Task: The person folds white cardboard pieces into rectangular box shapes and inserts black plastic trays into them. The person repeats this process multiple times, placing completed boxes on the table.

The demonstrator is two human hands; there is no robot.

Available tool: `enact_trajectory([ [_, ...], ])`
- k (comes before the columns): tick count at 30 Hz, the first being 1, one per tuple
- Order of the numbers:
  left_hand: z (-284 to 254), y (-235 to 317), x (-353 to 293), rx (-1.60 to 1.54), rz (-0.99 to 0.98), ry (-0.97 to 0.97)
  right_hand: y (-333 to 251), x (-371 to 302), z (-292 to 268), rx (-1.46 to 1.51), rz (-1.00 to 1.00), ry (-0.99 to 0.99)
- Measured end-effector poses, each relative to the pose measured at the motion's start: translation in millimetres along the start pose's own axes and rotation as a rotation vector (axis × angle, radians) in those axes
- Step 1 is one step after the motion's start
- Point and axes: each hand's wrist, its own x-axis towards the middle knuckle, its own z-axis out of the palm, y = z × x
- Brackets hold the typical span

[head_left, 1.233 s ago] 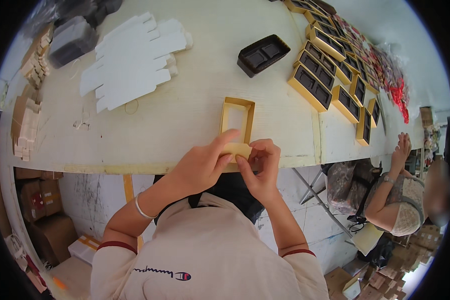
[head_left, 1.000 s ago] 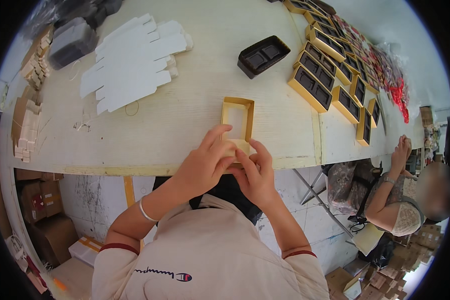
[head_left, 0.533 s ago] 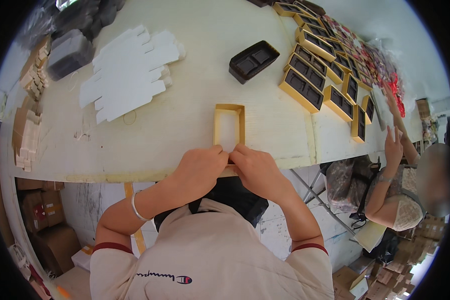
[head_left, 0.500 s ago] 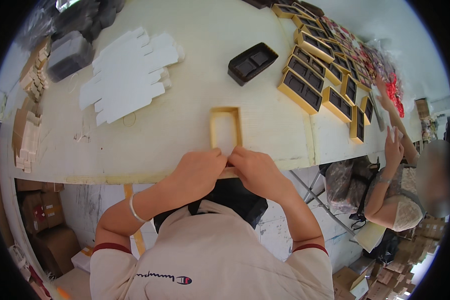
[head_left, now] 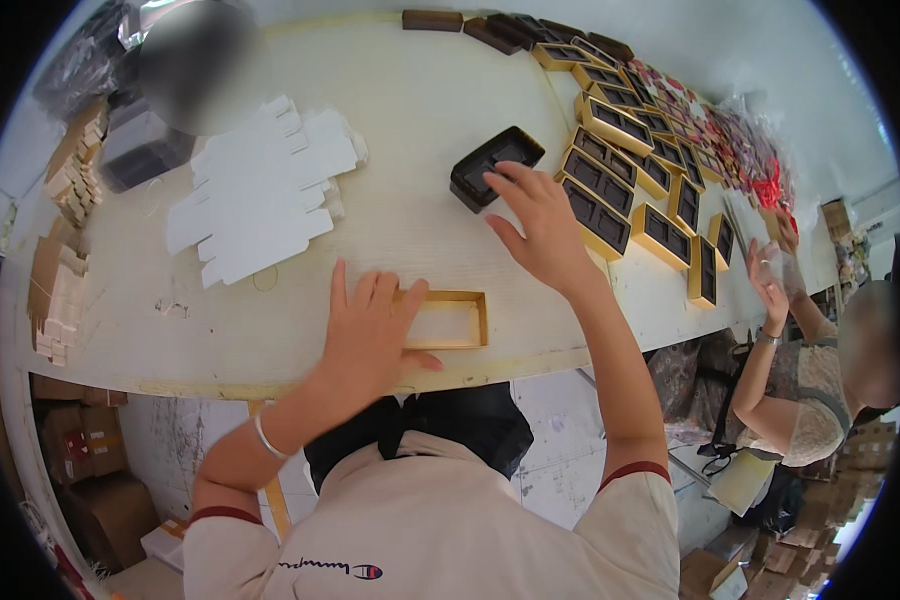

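Observation:
A gold rectangular box frame [head_left: 478, 322] lies on the white table near its front edge, its long side now running left to right. Over its left end rests my left hand [head_left: 365, 325], fingers spread and thumb along the near side. My right hand [head_left: 542, 225] is stretched forward, fingers apart, above the near right part of a stack of black plastic trays [head_left: 470, 180]. Its fingertips overlap the top tray; whether they touch it, I cannot tell.
Several gold boxes with black inserts [head_left: 595, 215] stand at the right. Flat white box blanks [head_left: 260, 200] are piled left, with folded cardboard pieces [head_left: 58, 300] beyond. A co-worker [head_left: 780, 400] works at the right end. A blurred head shape [head_left: 195, 70] shows at the far left.
The gold frame has turned from lengthwise to crosswise. My right hand has left it and moved forward to the black trays; my left hand has spread over its left end.

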Motion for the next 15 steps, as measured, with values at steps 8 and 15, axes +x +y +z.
enact_trajectory([
  [8, 11.1, 5.8, -20.4, -0.067, -0.113, 0.202, 38.2, 29.6, 6.8, 0.144, -0.085, -0.335],
  [15, -4.2, -2.0, -17.8, -0.357, -0.037, 0.385, 40.4, 46.4, -24.3, 0.191, -0.217, 0.015],
])
